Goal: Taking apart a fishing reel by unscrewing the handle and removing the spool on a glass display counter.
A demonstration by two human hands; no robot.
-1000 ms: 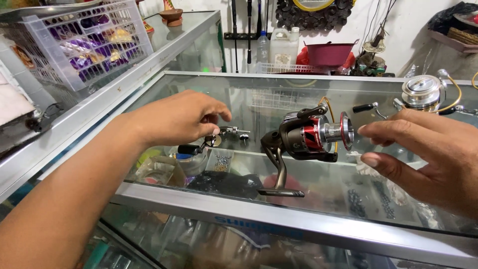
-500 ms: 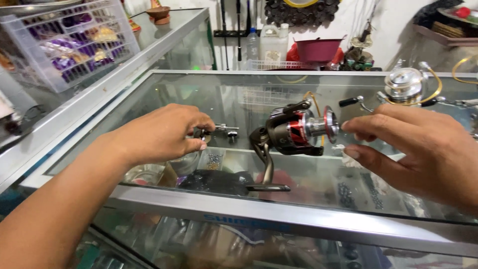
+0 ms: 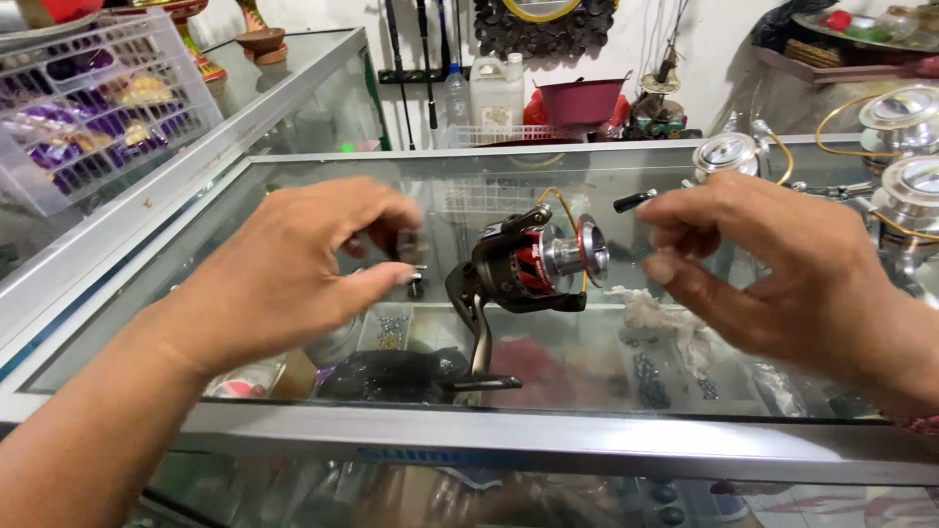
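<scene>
- A spinning fishing reel (image 3: pixel 523 269), black and red with a silver spool, stands on the glass table (image 3: pixel 587 445) between the two hands, its foot resting flat on the glass and its spool pointing toward the right hand's fingers
- The left hand (image 3: pixel 293 269) hovers just left of the reel, fingers curled; thumb and forefinger appear to pinch a small dark part (image 3: pixel 409 242), though motion blur makes the grip hard to confirm
- A small metal piece (image 3: pixel 417 282) lies on the glass just under the left fingertips
- The right hand (image 3: pixel 773 259) hovers just right of the spool, fingers loosely curled and slightly apart, holding nothing and not touching the reel
- A black knob (image 3: pixel 634 201) shows just above the right fingertips
- Beyond the right hand's knuckles sit silver reels (image 3: pixel 729 154) with gold bails
- Well beyond the left hand stands a white wire basket (image 3: pixel 98 103) holding purple packets
- Under the glass, below the fingers, lie small tackle items (image 3: pixel 386 328)
</scene>
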